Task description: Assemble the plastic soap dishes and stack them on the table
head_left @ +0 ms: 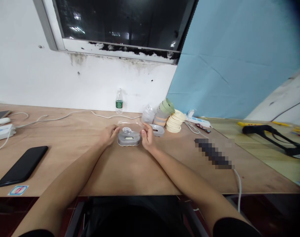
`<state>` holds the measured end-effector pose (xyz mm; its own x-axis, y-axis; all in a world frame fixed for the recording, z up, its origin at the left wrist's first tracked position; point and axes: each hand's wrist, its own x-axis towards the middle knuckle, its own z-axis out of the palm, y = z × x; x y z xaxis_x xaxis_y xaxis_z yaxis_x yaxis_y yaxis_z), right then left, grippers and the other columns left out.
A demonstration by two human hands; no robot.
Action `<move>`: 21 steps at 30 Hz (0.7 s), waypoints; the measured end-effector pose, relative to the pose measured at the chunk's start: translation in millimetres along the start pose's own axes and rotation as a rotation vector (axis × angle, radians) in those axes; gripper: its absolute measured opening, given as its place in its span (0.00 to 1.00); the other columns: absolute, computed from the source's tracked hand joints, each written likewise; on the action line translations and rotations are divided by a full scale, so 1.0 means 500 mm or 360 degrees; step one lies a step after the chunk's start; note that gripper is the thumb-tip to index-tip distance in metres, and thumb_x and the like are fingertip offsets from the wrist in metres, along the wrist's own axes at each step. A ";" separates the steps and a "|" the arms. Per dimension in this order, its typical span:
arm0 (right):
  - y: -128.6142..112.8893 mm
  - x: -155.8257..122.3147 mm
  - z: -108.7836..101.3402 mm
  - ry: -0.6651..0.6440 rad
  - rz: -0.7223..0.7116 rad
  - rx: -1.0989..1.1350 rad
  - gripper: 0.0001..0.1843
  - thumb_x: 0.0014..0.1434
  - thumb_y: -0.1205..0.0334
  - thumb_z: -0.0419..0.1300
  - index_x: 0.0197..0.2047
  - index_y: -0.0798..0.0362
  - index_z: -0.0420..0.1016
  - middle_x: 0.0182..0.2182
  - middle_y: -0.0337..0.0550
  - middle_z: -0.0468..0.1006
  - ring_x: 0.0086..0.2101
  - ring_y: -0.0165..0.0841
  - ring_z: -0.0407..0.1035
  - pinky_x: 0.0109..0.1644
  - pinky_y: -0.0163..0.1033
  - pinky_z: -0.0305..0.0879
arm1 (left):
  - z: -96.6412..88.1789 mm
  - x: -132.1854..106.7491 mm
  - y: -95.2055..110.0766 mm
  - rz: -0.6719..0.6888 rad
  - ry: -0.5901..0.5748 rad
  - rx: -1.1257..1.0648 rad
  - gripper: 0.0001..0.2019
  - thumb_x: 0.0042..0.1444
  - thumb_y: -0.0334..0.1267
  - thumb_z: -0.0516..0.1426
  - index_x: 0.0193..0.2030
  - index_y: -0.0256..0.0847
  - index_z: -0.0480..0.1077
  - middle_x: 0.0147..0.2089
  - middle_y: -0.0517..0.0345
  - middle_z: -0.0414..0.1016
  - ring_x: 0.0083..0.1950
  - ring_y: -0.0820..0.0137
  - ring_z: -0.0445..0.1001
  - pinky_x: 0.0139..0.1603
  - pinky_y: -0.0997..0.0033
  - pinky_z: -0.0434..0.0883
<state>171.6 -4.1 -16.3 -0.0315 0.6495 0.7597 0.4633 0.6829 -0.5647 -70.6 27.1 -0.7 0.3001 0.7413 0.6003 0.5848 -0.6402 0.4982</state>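
Note:
A grey oval tape-dispenser-like object (129, 138) lies on the wooden table (130, 168), with a small round white roll (126, 129) on its top. My left hand (109, 134) rests against its left end, fingers curled around the edge. My right hand (146, 135) is at its right end, fingers pinched together on a thin clear strip or film that I can barely make out. A second grey piece (158, 130) lies just behind my right hand.
Stacks of cream and green tape rolls (170, 117) and a crumpled clear bag (148, 114) sit behind. A water bottle (119, 101) stands by the wall. A black phone (23, 165) and a white power strip (2, 132) lie left; cables cross the table.

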 end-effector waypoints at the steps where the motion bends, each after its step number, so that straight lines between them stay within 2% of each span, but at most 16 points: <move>1: 0.005 0.004 -0.003 -0.0018 0.0091 -0.0001 0.24 0.67 0.51 0.44 0.62 0.52 0.56 0.31 0.43 0.73 0.33 0.36 0.69 0.43 0.45 0.68 | -0.001 0.001 0.001 0.0009 -0.0053 0.0051 0.24 0.66 0.52 0.43 0.32 0.38 0.72 0.32 0.52 0.76 0.36 0.66 0.74 0.42 0.68 0.67; 4: 0.020 0.014 -0.011 -0.0147 0.0339 -0.0046 0.25 0.67 0.51 0.44 0.63 0.52 0.58 0.26 0.39 0.73 0.28 0.35 0.69 0.40 0.43 0.68 | 0.004 0.002 -0.001 0.0021 -0.0191 0.0170 0.28 0.66 0.54 0.41 0.23 0.39 0.68 0.24 0.55 0.71 0.29 0.69 0.70 0.36 0.70 0.64; 8: 0.037 0.020 -0.010 -0.0324 0.0527 -0.0178 0.25 0.67 0.54 0.44 0.64 0.51 0.60 0.24 0.37 0.74 0.29 0.35 0.71 0.42 0.44 0.68 | 0.015 -0.001 -0.008 -0.0150 -0.0303 0.0237 0.32 0.65 0.58 0.38 0.25 0.39 0.70 0.24 0.56 0.72 0.28 0.69 0.70 0.32 0.71 0.62; 11: 0.044 0.023 -0.007 -0.0460 0.0540 -0.0308 0.23 0.67 0.51 0.44 0.60 0.50 0.65 0.36 0.44 0.79 0.39 0.37 0.73 0.50 0.45 0.66 | 0.020 0.000 -0.014 -0.0263 -0.0429 0.0261 0.34 0.64 0.59 0.36 0.29 0.39 0.73 0.29 0.52 0.76 0.32 0.66 0.73 0.34 0.70 0.64; 14: 0.045 0.026 -0.006 -0.0640 0.0536 -0.0423 0.22 0.66 0.48 0.46 0.53 0.50 0.72 0.49 0.48 0.77 0.50 0.39 0.70 0.55 0.45 0.63 | 0.022 0.002 -0.019 -0.0334 -0.0497 0.0306 0.36 0.64 0.59 0.33 0.32 0.38 0.75 0.34 0.47 0.78 0.36 0.62 0.75 0.38 0.67 0.66; 16: 0.043 0.028 -0.008 -0.0710 0.0561 -0.0471 0.23 0.66 0.47 0.47 0.53 0.50 0.72 0.50 0.48 0.77 0.50 0.40 0.70 0.54 0.45 0.63 | 0.022 0.003 -0.023 -0.0352 -0.0520 0.0312 0.37 0.64 0.59 0.32 0.33 0.37 0.75 0.36 0.45 0.79 0.38 0.60 0.76 0.39 0.66 0.67; 21: 0.035 0.028 -0.015 -0.0760 0.0555 -0.0507 0.27 0.64 0.44 0.49 0.57 0.53 0.69 0.45 0.50 0.78 0.42 0.38 0.72 0.47 0.42 0.65 | 0.024 0.004 -0.028 -0.0363 -0.0540 0.0230 0.35 0.64 0.58 0.35 0.38 0.38 0.76 0.40 0.47 0.79 0.40 0.60 0.76 0.41 0.65 0.68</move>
<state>185.8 14.4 -13.0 -0.1871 0.9407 0.2829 0.7537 0.3222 -0.5729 -69.1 40.0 -14.1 0.3676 0.9004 0.2329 0.7572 -0.4351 0.4871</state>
